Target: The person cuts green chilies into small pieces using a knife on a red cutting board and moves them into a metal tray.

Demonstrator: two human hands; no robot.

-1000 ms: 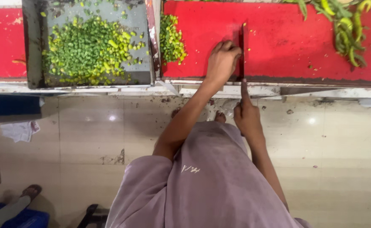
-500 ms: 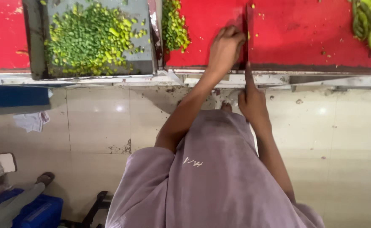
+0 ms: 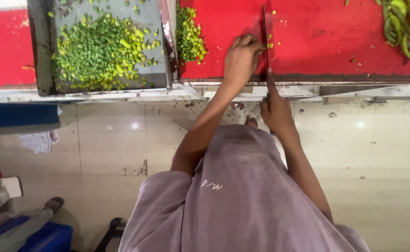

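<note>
Knife (image 3: 264,42) lies with its long blade running away from the person across the red cutting board (image 3: 326,42), its edge down on the board's surface near the front lip. In the head view, the right hand (image 3: 275,112) sits below the counter's edge with its fingers wrapped shut around the knife's handle, the forefinger stretched up along the spine. The left hand (image 3: 241,58) rests on the board just left of the blade, fingers curled narrow and touching the blade's side; whether anything is pinched under them cannot be told. A few small green bits (image 3: 271,44) lie just beside the blade on its right. A heap of chopped green pieces (image 3: 190,37) sits at the board's left end, near the left hand. Left of the board stands a grey metal tray (image 3: 41,56) holding a larger pile of chopped green pieces (image 3: 102,51). Whole green chillies (image 3: 400,23) lie at the board's far right corner, well apart from both hands.
</note>
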